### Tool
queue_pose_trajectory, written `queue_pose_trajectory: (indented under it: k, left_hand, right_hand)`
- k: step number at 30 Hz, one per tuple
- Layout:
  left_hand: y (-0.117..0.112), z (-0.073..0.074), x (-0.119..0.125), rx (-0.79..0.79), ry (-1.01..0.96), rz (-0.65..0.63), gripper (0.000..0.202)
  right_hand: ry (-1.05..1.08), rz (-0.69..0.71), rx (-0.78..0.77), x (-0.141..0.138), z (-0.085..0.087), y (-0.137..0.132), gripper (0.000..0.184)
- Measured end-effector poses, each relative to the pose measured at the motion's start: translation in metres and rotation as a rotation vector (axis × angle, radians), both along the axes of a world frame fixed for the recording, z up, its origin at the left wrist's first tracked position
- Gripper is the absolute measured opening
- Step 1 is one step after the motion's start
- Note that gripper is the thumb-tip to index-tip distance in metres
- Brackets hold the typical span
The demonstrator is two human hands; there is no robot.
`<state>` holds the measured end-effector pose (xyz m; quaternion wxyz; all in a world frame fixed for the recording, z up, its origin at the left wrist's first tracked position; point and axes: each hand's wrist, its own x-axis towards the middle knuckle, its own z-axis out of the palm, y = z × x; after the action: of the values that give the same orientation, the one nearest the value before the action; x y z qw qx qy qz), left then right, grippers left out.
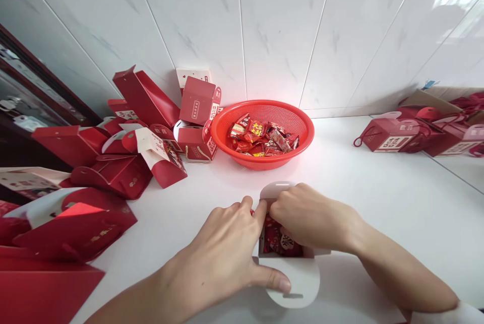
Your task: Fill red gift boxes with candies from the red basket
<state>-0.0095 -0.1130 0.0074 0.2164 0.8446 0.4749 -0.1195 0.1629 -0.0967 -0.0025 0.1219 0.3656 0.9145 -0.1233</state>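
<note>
An open small gift box (293,276), white on its inner flaps, lies on the white table in front of me. Red-wrapped candies (282,241) fill the part of it that shows. My left hand (223,248) holds the box along its left side, the thumb resting on the near flap and the other fingers at the far left corner. A sliver of red shows by those fingertips. My right hand (313,218) reaches into the far end of the box with curled fingers; the fingertips are hidden, and so is anything in them.
Behind the box stands a red plastic basket (230,115) with assorted wrapped candies (260,137). Many red gift boxes (111,175) crowd the left side. More closed red boxes with cord handles (393,135) sit at the right. A tiled wall (280,31) borders the table (408,218).
</note>
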Motion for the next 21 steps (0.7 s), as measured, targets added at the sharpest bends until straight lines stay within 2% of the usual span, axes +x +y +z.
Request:
queue_pose_trajectory:
  k: [3, 6, 8, 11, 17, 19, 21]
  left_hand:
    - [0.000, 0.000, -0.001, -0.005, -0.013, 0.000, 0.070]
    - [0.000, -0.001, -0.002, -0.012, -0.040, 0.008, 0.073]
    - [0.000, -0.002, -0.002, -0.006, -0.041, 0.013, 0.075]
    - [0.000, -0.001, -0.001, 0.004, -0.024, 0.016, 0.075]
    - [0.000, 0.000, -0.001, 0.024, -0.012, -0.020, 0.072]
    - [0.000, -0.001, -0.002, 0.026, -0.007, -0.025, 0.075]
    - [0.001, -0.003, -0.003, 0.027, -0.019, -0.025, 0.079]
  right_hand:
    - [0.079, 0.162, -0.046, 0.000, 0.002, 0.001, 0.018]
    - [0.007, 0.278, -0.209, -0.004, 0.000, 0.004, 0.021]
    - [-0.091, 0.222, -0.250, -0.007, -0.003, 0.005, 0.020]
    - [-0.166, 0.111, -0.192, -0.008, -0.007, 0.008, 0.018]
    - [0.093, 0.091, -0.163, 0.008, 0.001, 0.013, 0.021]
    - [0.114, 0.065, -0.147, 0.010, 0.002, 0.013, 0.023]
    - [0.067, 0.098, -0.142, 0.008, 0.000, 0.012, 0.022]
